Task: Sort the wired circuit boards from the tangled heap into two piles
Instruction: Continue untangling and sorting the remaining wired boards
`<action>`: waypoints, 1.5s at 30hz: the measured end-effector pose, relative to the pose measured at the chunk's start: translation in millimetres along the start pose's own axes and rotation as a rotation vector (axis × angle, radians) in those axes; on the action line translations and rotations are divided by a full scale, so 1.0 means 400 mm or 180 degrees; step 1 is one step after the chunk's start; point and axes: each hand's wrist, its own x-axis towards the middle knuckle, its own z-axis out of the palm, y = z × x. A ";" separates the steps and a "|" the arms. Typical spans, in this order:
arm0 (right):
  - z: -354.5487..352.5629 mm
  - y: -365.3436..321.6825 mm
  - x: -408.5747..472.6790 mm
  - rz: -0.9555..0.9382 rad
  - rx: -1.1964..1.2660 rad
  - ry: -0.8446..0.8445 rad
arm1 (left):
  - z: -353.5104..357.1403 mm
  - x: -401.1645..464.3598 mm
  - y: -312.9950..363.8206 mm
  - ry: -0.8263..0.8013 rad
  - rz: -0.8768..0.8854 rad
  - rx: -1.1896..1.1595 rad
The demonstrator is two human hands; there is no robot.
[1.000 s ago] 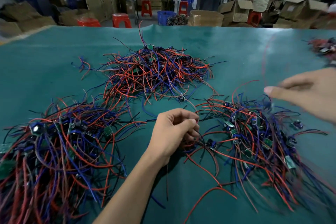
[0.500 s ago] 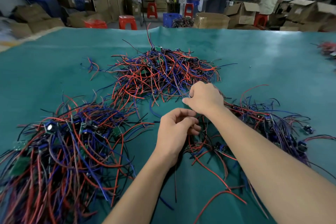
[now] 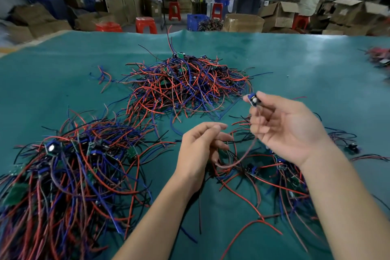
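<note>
From left to right, we kept one sorted pile (image 3: 69,175) near the mat's (image 3: 295,74) left edge, our left hand (image 3: 198,154) pinching trailing wires (image 3: 236,160) to free the board (image 3: 252,99) pinched aloft by our right hand (image 3: 289,133).

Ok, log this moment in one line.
right hand: pinches wired board, lifted | left hand: holds its wire | piles: three on table

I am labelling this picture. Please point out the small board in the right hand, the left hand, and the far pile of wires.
small board (image 3: 253,99): head view, on its blue face.
left hand (image 3: 198,150): head view, back of hand.
far pile of wires (image 3: 185,86): head view, middle of heap.
</note>
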 end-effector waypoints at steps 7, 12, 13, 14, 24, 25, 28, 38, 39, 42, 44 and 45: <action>-0.019 0.095 -0.006 -0.0751 -0.1385 0.0232 | 0.002 -0.010 0.000 -0.0484 0.0085 0.0484; -0.004 0.126 -0.005 -0.1425 -0.2576 0.0411 | -0.003 -0.014 -0.002 -0.0468 0.0235 0.0670; -0.002 0.128 -0.007 -0.1532 -0.2824 0.0456 | -0.003 -0.011 -0.005 -0.0435 0.0221 0.0750; 0.000 0.131 -0.009 -0.1653 -0.3055 0.0522 | -0.004 -0.011 -0.005 -0.0415 0.0200 0.0786; -0.080 -0.035 -0.051 -0.3143 -0.1771 0.2209 | -0.006 -0.008 -0.019 -0.0689 0.0098 0.1120; -0.097 -0.064 -0.066 -0.3168 -0.1692 0.2318 | -0.005 -0.006 -0.021 -0.0651 0.0142 0.1167; -0.130 -0.140 -0.104 -0.2631 -0.2612 0.2108 | -0.001 -0.003 -0.019 -0.0454 0.0213 0.1037; 0.071 -0.071 0.107 -0.0637 -0.6085 0.0662 | 0.004 -0.002 -0.010 -0.0190 0.0213 0.0664; 0.098 -0.056 0.144 -0.0760 -0.6057 0.0510 | 0.004 -0.001 -0.011 -0.0207 0.0218 0.0663; 0.162 -0.008 0.239 -0.0962 -0.5836 0.0040 | 0.005 0.000 -0.011 -0.0210 0.0209 0.0707; 0.174 0.032 0.290 -0.0623 -0.5961 -0.0211 | 0.004 -0.001 -0.010 -0.0197 0.0184 0.0709; 0.174 0.048 0.307 -0.0431 -0.6003 -0.0219 | 0.003 -0.001 -0.011 -0.0193 0.0172 0.0710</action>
